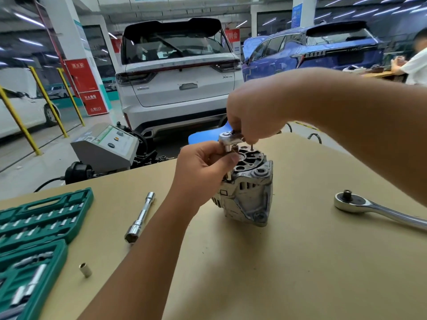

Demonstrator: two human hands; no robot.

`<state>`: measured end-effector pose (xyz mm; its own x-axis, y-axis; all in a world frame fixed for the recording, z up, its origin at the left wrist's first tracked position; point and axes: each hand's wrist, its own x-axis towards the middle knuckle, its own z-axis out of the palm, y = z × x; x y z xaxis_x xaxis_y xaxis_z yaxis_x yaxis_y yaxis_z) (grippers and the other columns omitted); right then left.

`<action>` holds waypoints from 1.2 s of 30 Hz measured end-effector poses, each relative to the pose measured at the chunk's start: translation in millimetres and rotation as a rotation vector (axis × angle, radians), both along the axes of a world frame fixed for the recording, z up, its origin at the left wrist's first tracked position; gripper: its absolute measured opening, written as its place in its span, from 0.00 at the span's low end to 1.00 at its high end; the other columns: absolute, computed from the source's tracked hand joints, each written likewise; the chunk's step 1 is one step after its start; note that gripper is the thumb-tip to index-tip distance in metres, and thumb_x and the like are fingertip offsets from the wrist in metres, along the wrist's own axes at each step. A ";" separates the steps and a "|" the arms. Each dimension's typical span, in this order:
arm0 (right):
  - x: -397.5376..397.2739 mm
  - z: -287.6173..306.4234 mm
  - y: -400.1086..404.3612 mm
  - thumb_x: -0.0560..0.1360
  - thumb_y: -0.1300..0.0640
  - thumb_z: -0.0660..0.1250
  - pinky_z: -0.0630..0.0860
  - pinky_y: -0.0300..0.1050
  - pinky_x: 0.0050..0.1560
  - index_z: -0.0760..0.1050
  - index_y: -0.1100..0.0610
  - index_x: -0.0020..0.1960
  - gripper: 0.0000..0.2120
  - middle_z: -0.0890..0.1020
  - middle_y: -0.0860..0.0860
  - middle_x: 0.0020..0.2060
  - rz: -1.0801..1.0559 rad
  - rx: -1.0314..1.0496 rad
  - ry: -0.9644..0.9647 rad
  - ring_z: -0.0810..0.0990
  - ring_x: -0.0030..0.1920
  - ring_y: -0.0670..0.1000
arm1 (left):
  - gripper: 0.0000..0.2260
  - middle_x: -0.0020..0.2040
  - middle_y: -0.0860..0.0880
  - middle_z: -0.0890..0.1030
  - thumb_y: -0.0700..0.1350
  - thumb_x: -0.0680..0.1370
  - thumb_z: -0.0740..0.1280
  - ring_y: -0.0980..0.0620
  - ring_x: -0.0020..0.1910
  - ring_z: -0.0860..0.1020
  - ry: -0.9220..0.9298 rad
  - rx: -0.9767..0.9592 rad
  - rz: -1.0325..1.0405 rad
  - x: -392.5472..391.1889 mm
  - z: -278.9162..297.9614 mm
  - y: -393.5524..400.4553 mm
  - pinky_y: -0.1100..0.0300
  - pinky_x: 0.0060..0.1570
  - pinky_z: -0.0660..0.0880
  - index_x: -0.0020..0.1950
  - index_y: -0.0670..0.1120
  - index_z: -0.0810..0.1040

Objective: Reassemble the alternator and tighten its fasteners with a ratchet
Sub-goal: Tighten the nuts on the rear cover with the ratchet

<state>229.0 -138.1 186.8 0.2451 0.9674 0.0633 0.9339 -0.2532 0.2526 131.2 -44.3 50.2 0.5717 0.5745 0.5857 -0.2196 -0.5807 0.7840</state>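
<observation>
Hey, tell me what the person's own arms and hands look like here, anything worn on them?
Both arms are bare as far as the frame shows: no sleeves, gloves, watch, rings or bands visible. The left hand and its forearm enter from the bottom edge; the right hand and its forearm come in from the right edge. No markings or tattoos show on either.

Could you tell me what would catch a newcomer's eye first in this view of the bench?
First, the silver alternator standing mid-table, with both hands working above it: the right hand grips a small ratchet and the left hand pinches the extension under its head. Next, a larger ratchet lies to the right, and an open green socket case fills the near-left corner.
</observation>
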 end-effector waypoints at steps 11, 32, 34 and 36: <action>-1.0 -5.2 3.0 0.76 0.58 0.66 0.66 0.41 0.27 0.72 0.56 0.35 0.11 0.75 0.51 0.32 -0.009 0.052 0.029 0.72 0.30 0.50 | 0.06 0.36 0.44 0.85 0.38 0.75 0.76 0.54 0.32 0.78 -0.029 -0.067 0.032 0.9 -2.4 1.0 0.63 0.32 0.74 0.43 0.49 0.87; -12.1 0.8 -1.5 0.75 0.56 0.68 0.65 0.39 0.26 0.71 0.55 0.38 0.09 0.78 0.50 0.36 0.028 -0.019 -0.073 0.74 0.31 0.48 | 0.04 0.35 0.45 0.85 0.39 0.71 0.80 0.47 0.32 0.81 0.045 -0.067 0.091 -4.1 9.3 0.3 0.54 0.33 0.79 0.42 0.46 0.87; -15.0 7.1 -2.4 0.73 0.55 0.72 0.68 0.39 0.27 0.73 0.57 0.39 0.10 0.81 0.52 0.37 0.012 -0.095 0.020 0.79 0.33 0.50 | 0.05 0.35 0.48 0.86 0.40 0.71 0.80 0.50 0.32 0.82 0.053 -0.072 0.104 -4.8 9.2 -0.4 0.58 0.31 0.79 0.42 0.48 0.87; -13.4 9.3 -2.6 0.74 0.56 0.73 0.68 0.39 0.28 0.71 0.56 0.38 0.12 0.80 0.51 0.38 0.004 -0.104 0.003 0.78 0.34 0.49 | 0.06 0.36 0.49 0.86 0.38 0.73 0.78 0.55 0.32 0.82 0.069 -0.096 0.083 -7.5 9.9 0.5 0.67 0.31 0.75 0.44 0.47 0.86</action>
<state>215.6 -140.6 196.1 0.2412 0.9697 -0.0385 0.9356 -0.2218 0.2747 123.7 -43.8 60.1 0.5568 0.6728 0.4871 -0.1180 -0.5164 0.8482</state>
